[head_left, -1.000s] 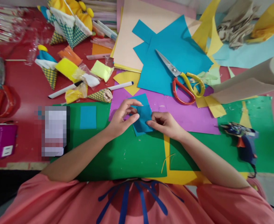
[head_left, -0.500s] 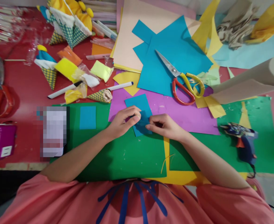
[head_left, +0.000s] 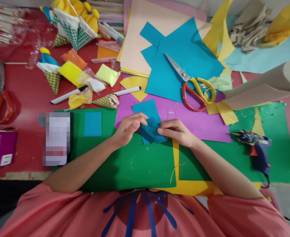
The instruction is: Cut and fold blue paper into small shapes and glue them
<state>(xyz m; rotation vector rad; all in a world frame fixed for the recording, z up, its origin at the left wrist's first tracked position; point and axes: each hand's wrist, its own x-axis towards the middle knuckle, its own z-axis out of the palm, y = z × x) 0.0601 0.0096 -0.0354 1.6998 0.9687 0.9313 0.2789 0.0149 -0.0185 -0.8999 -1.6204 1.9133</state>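
Observation:
A small creased piece of blue paper [head_left: 150, 132] is between my hands, over a flat blue paper strip [head_left: 145, 107]. My right hand [head_left: 177, 131] pinches its right corner between thumb and fingers. At its upper left edge, the curled fingers of my left hand [head_left: 129, 128] hold it, with the thumb raised a little off the sheet. Beneath lie a purple sheet [head_left: 199, 126] and a green sheet [head_left: 135, 168]. A blue paper square [head_left: 93, 124] rests left of my left hand.
Scissors with red and yellow handles [head_left: 191, 85] lie on large blue paper [head_left: 174, 42]. At right are a glue gun [head_left: 258, 148] and a beige roll [head_left: 263, 85]. A phone [head_left: 58, 138], markers [head_left: 129, 91] and small fabric cones [head_left: 52, 77] occupy the left side.
The folded blue paper has opened out and spread to the right, lifting in the middle. My left thumb has drawn back from it, and my right hand has shifted slightly right.

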